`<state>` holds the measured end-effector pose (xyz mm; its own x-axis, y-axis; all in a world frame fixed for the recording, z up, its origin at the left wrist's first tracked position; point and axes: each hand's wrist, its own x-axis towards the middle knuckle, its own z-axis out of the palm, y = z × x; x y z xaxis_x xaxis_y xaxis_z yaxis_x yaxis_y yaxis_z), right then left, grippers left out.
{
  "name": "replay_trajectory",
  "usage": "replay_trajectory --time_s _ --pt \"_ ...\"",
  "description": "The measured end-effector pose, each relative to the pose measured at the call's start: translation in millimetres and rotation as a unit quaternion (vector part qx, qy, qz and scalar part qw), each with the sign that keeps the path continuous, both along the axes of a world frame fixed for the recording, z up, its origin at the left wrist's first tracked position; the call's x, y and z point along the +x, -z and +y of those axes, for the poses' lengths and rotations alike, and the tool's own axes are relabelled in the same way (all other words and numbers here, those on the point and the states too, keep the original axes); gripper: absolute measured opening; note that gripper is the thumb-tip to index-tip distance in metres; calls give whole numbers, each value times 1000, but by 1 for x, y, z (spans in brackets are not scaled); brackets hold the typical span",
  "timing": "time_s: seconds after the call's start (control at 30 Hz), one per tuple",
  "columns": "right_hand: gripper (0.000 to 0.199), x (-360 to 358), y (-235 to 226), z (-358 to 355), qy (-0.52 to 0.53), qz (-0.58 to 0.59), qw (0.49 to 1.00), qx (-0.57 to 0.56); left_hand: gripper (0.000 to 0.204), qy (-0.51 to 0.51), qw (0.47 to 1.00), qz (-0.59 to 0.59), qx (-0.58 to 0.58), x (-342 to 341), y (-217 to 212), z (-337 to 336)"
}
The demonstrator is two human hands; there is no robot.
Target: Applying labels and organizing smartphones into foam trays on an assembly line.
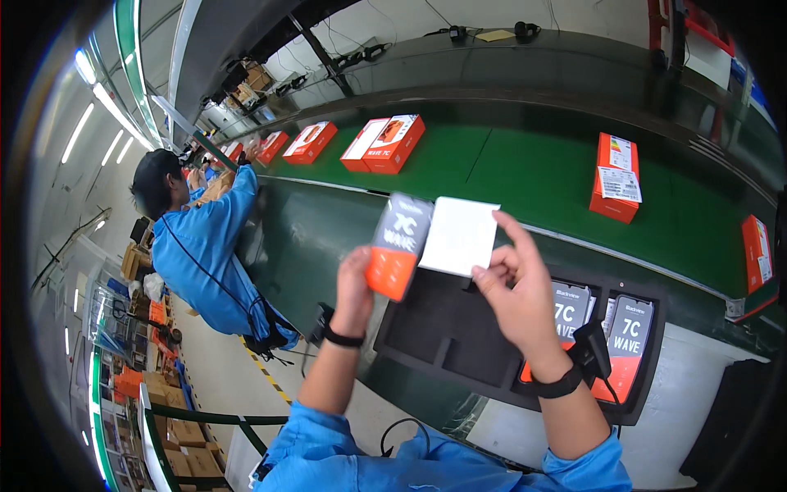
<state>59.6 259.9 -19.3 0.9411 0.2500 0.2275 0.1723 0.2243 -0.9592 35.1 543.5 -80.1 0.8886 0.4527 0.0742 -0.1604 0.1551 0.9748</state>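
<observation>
In front of me, above the work table, my left hand [354, 289] is closed on a smartphone [398, 246] covered in grey and orange film, tilted slightly to the right. My right hand [523, 287] pinches a flat white square piece [461, 236], perhaps a paper sleeve or booklet, by its right side. The two things are close beside each other. Below them lies a black compartment tray [410, 332]. Its right compartments hold grey-and-orange filmed phones [630, 338], partly hidden by my right wrist. Each of my wrists wears a black band with a small device.
A green conveyor belt [508, 176] runs beyond the table, carrying several orange-and-white boxes [393, 144]. One box [616, 176] has a white label on its side. At the left, a person in a blue coat [205, 238] works by the belt. Dark shelving [492, 74] stands behind it.
</observation>
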Motion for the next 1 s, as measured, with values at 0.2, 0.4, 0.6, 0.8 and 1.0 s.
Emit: replay_trajectory --time_s 0.2,0.4,0.6,0.8,1.0 --pt "72 -23 21 35 63 -232 927 -287 21 -77 991 -7 113 138 -33 136" --pt "44 -28 28 49 42 -305 895 -323 30 -232 936 -20 264 274 -36 218" --pt "41 -24 23 47 -11 -261 914 -309 36 -192 929 41 313 341 -13 248" --pt "41 -27 14 47 -48 -203 930 -303 55 -174 727 199 634 344 15 218" --pt "42 -28 15 50 -58 -202 932 -296 54 -186 684 184 681 348 9 187"
